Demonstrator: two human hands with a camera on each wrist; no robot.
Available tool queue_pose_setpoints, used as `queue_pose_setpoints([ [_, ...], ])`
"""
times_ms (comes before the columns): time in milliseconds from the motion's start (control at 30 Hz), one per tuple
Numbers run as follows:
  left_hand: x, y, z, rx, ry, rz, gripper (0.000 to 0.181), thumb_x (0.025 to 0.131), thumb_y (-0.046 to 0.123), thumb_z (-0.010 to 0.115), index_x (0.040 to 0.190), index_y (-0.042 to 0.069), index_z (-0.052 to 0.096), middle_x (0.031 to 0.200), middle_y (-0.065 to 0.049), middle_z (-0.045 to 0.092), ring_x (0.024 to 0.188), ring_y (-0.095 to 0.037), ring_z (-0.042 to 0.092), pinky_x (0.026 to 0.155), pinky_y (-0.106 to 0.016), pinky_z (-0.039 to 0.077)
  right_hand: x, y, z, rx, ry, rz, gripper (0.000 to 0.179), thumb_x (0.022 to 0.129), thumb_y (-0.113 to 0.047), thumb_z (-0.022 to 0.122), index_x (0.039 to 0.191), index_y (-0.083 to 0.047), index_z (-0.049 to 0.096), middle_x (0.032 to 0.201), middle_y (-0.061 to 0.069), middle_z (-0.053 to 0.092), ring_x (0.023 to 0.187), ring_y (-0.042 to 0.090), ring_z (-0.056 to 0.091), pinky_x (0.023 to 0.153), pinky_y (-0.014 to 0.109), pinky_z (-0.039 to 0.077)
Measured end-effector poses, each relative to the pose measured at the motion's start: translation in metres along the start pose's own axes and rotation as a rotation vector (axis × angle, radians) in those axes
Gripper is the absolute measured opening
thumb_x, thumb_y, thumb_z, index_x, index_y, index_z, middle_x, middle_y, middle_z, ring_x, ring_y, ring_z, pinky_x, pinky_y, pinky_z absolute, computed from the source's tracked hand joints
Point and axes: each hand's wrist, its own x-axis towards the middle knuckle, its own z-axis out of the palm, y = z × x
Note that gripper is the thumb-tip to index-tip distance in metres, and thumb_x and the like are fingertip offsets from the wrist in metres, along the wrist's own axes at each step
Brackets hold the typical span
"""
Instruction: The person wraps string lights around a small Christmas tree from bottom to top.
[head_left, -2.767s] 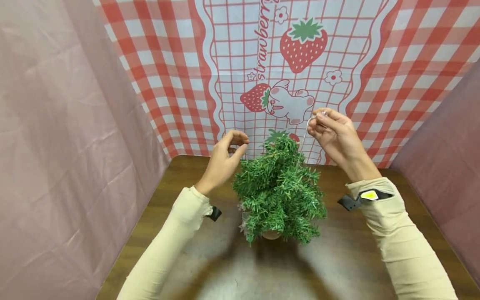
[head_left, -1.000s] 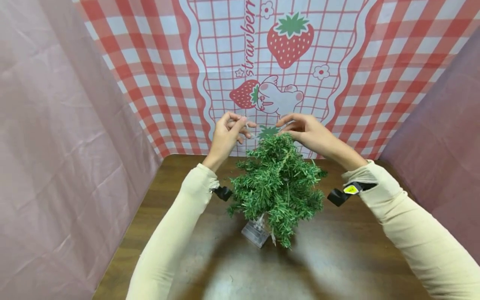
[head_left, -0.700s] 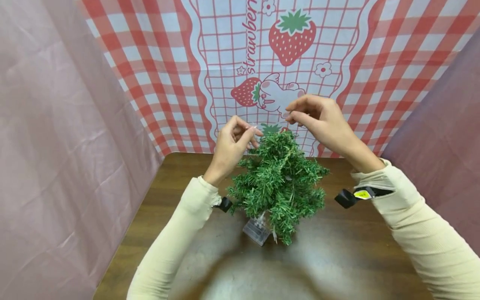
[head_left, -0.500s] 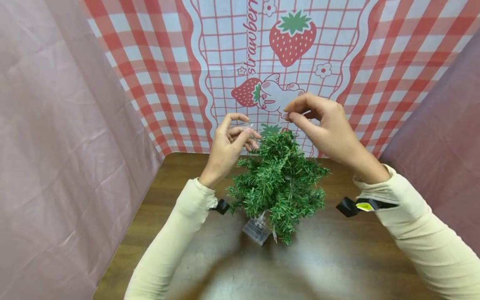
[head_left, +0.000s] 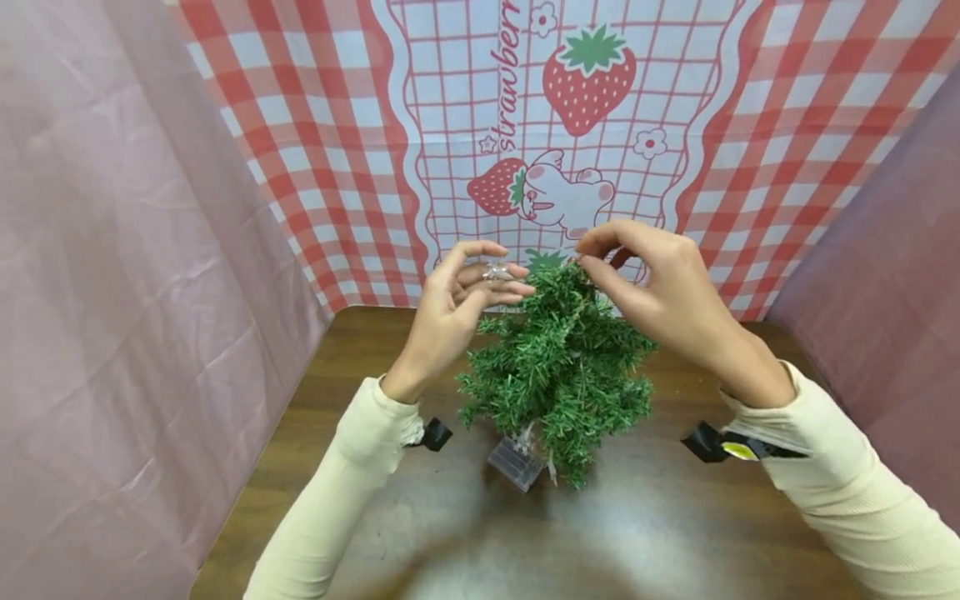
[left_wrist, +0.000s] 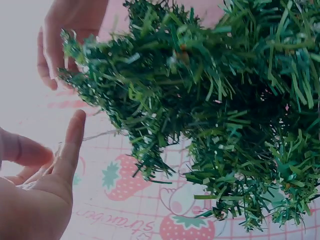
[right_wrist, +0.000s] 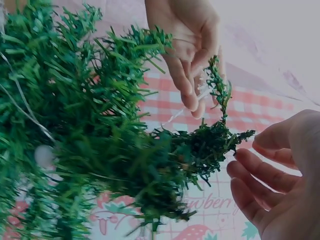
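Observation:
A small artificial Christmas tree (head_left: 558,367) stands on the table between both hands. Left of its top, my left hand (head_left: 446,312) has fairly straight, loosely spread fingers, and a clear snowflake light (head_left: 497,271) lies against them. Its thin wire (left_wrist: 102,135) runs from the fingers into the branches in the left wrist view. My right hand (head_left: 675,300) is at the treetop from the right, its thumb and forefinger pinching the top twig (right_wrist: 245,135) in the right wrist view. More wire (right_wrist: 22,97) winds through the green needles there.
At the tree's foot lies a clear rectangular box (head_left: 516,463) with a small snowflake (head_left: 525,435) beside it. The brown wooden table (head_left: 337,500) backs onto a strawberry-print cloth (head_left: 360,167). Pink curtains (head_left: 112,292) hang on both sides.
The light wire has passed from the right hand to the left. The tree has turned, showing the box at its foot. Most recently the left fingers have loosened and the right hand has lowered onto the treetop.

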Motion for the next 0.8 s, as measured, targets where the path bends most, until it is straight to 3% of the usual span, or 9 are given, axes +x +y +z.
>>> queue_pose_setpoints([
  [133,-0.003,0.006,0.007,0.033,-0.021,-0.008,0.035,0.086,-0.018,0.026,0.116,-0.008,0.040,0.107,-0.028,0.055,0.096,-0.042,0.057,0.084,-0.043,0.048,-0.018,-0.001,-0.001,0.002,0.032,0.031,0.020,0.084,-0.010,0.061,0.104,-0.013,0.063,0.096,-0.005,0.065,0.081,0.005,0.057,0.056,0.015,0.039],
  [300,-0.003,0.010,0.013,0.092,-0.022,0.020,0.030,0.091,-0.012,0.032,0.118,-0.009,0.044,0.107,-0.027,0.056,0.097,-0.039,0.058,0.084,-0.040,0.049,-0.034,0.001,0.006,0.075,0.040,0.051,0.027,0.083,-0.006,0.062,0.110,-0.011,0.061,0.102,-0.002,0.064,0.087,0.010,0.058,0.065,0.016,0.042],
  [533,0.002,0.015,0.019,0.173,0.005,0.089,0.023,0.089,-0.009,0.044,0.110,-0.012,0.053,0.106,-0.024,0.059,0.094,-0.036,0.060,0.079,-0.035,0.051,-0.044,0.007,0.019,0.116,0.058,0.067,0.028,0.084,-0.006,0.061,0.111,-0.012,0.062,0.106,-0.003,0.063,0.091,0.010,0.058,0.076,0.021,0.046],
  [800,0.001,0.022,0.030,0.263,0.046,0.165,0.013,0.084,-0.010,0.053,0.096,-0.014,0.056,0.091,-0.025,0.062,0.080,-0.033,0.065,0.065,-0.031,0.055,-0.051,0.007,0.030,0.108,0.113,-0.032,0.032,0.080,-0.003,0.064,0.112,-0.005,0.061,0.109,0.005,0.062,0.104,0.017,0.055,0.090,0.025,0.042],
])
